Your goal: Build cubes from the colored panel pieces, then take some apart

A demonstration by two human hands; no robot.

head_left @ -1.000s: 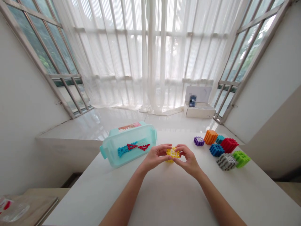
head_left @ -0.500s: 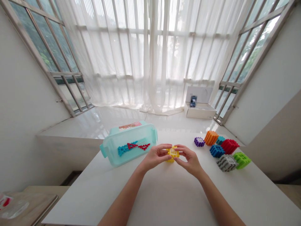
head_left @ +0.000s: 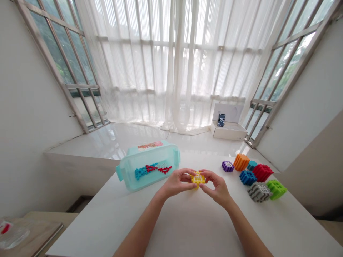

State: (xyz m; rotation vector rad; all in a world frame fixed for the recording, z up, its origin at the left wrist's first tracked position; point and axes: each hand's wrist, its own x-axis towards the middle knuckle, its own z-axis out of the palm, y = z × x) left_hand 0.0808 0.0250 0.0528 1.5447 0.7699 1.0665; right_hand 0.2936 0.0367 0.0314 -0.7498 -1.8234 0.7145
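Observation:
A yellow building block [head_left: 198, 177] with a white window-like grid on its top face is held between my two hands over the white table [head_left: 187, 221]. My left hand [head_left: 179, 182] pinches its left side, thumb in front and fingers behind. On the opposite side, my right hand [head_left: 216, 185] grips it with thumb and fingertips. The block's underside is partly hidden. To the left stands a tilted teal plastic bin [head_left: 134, 154] with blue pieces [head_left: 143, 173], red pieces [head_left: 164, 169] and a white grid piece inside.
At the right sit purple [head_left: 227, 166], orange [head_left: 241, 162], teal [head_left: 251, 165], blue [head_left: 247, 177], red [head_left: 263, 172], grey [head_left: 259, 192] and green [head_left: 276, 189] blocks. A phone [head_left: 221, 120] leans in an open white box [head_left: 229, 132] on the sill. A plastic bottle [head_left: 13, 235] lies lower left.
The whole scene sits slightly lower in the picture as the camera tilts up. Both hands still hold the yellow block, with small shifts of the fingers around it.

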